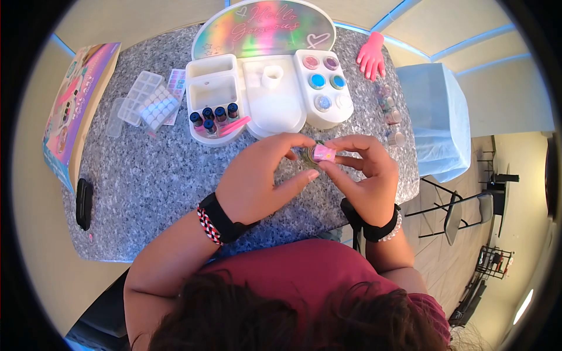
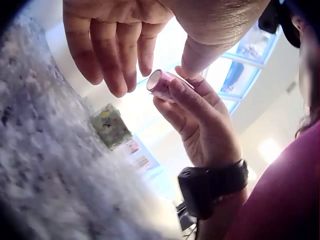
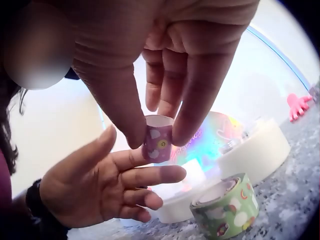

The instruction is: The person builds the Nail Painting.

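My right hand (image 1: 369, 167) pinches a small pink printed roll (image 3: 158, 142) between thumb and fingertips. This roll is hollow, with white clouds and a yellow smiley face on it. Just across from it my left hand (image 1: 249, 178) has its fingers extended and its thumb held apart. Its fingertips are close by the pink roll in the left wrist view, holding nothing. On the speckled grey table (image 1: 158, 193), below the hands, stands a wider green printed roll (image 3: 225, 210) with rainbows and clouds. The hands and the pink roll partly hide it in the head view.
Behind the hands stands a white nail-art station (image 1: 275, 108) with nail polish bottles (image 1: 220, 114) and glitter pots (image 1: 317, 81). A box (image 1: 79, 111), clear cases (image 1: 143, 93) and a black case (image 1: 84, 203) lie left. At right are a pink hand model (image 1: 371, 57) and small jars (image 1: 391, 111).
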The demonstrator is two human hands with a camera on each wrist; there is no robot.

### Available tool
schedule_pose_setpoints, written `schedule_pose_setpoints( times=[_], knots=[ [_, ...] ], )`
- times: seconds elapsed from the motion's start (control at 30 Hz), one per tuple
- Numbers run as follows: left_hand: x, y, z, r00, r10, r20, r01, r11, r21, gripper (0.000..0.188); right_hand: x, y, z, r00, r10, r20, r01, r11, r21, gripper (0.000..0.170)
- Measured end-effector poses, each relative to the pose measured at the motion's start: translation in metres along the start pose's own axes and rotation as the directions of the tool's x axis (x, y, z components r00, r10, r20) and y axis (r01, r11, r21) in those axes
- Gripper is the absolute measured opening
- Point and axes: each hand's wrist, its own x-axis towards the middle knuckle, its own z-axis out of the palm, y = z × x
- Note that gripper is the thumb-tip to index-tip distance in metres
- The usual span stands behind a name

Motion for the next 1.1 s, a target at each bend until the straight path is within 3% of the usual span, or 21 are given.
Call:
schedule_pose_setpoints(
  times=[0.03, 0.07, 0.1, 0.17, 0.2, 0.23, 0.3, 0.37, 0.6, 0.7, 0.83, 0.9, 0.93, 1.0, 1.03, 1.1],
  knots=[
    [0.000, 0.000, 0.001, 1.000, -0.001, 0.003, 0.001, 1.000, 0.003, 0.047, 0.001, -0.003, 0.003, 0.993, -0.120, 0.019, 0.121, 0.990, -0.075, 0.038],
    [0.000, -0.002, 0.003, 0.999, -0.054, -0.004, 0.052, 0.975, -0.215, 0.044, 0.002, -0.007, 0.006, 0.971, -0.236, 0.045, 0.240, 0.960, -0.147, 0.040],
    [-0.001, -0.004, 0.005, 0.994, -0.109, 0.001, 0.099, 0.902, -0.421, 0.041, 0.005, -0.013, 0.008, 0.971, -0.236, 0.040, 0.239, 0.961, -0.143, 0.040],
    [-0.001, -0.007, 0.005, 0.982, -0.184, 0.030, 0.173, 0.837, -0.519, 0.039, 0.013, -0.023, 0.011, 0.871, -0.458, 0.176, 0.490, 0.818, -0.301, 0.043],
    [-0.001, -0.009, 0.005, 0.965, -0.256, 0.064, 0.241, 0.752, -0.614, 0.037, 0.014, -0.024, 0.013, 0.872, -0.459, 0.170, 0.490, 0.818, -0.301, 0.043],
    [0.000, -0.010, 0.005, 0.965, -0.255, 0.066, 0.241, 0.755, -0.610, 0.037, 0.015, -0.024, 0.015, 0.876, -0.458, 0.152, 0.482, 0.834, -0.269, 0.044],
    [0.003, -0.011, 0.006, 0.961, -0.266, 0.073, 0.223, 0.589, -0.777, 0.036, 0.014, -0.023, 0.014, 0.879, -0.458, 0.133, 0.476, 0.847, -0.237, 0.046],
    [0.004, -0.010, -0.001, 0.955, -0.278, 0.099, 0.255, 0.611, -0.749, 0.036, 0.011, -0.016, 0.008, 0.877, -0.463, 0.128, 0.477, 0.809, -0.343, 0.045],
    [0.003, -0.008, -0.002, 0.944, -0.286, 0.164, 0.315, 0.634, -0.706, 0.035, 0.007, -0.019, -0.007, 0.848, -0.522, 0.094, 0.517, 0.772, -0.369, 0.043],
    [0.004, -0.005, -0.004, 0.944, -0.284, 0.169, 0.321, 0.667, -0.673, 0.035, 0.005, -0.009, -0.013, 0.807, -0.564, -0.173, 0.457, 0.782, -0.423, 0.040],
    [0.002, -0.001, -0.005, 0.938, -0.272, 0.215, 0.347, 0.730, -0.589, 0.030, 0.005, -0.009, -0.007, 0.758, -0.610, -0.233, 0.496, 0.770, -0.401, 0.046],
    [-0.001, -0.007, -0.001, 0.971, -0.107, 0.213, 0.194, 0.875, -0.444, 0.034, 0.005, -0.023, -0.002, 0.738, -0.674, 0.014, 0.595, 0.641, -0.485, 0.049],
    [-0.002, -0.004, -0.001, 0.971, -0.108, 0.215, 0.196, 0.875, -0.443, 0.034, 0.005, -0.022, 0.000, 0.739, -0.673, 0.012, 0.593, 0.643, -0.485, 0.049],
    [-0.002, 0.005, -0.002, 0.991, -0.043, 0.124, 0.072, 0.968, -0.241, 0.045, 0.006, -0.022, 0.003, 0.750, -0.598, 0.283, 0.661, 0.700, -0.271, 0.050],
    [-0.001, 0.005, -0.002, 0.991, -0.044, 0.124, 0.073, 0.968, -0.241, 0.045, 0.006, -0.024, 0.003, 0.750, -0.598, 0.283, 0.660, 0.701, -0.270, 0.050],
    [-0.001, 0.005, -0.002, 0.989, -0.025, 0.149, 0.046, 0.989, -0.142, 0.048, 0.007, -0.032, 0.003, 0.743, -0.492, 0.454, 0.640, 0.721, -0.266, 0.053]
  ],
)
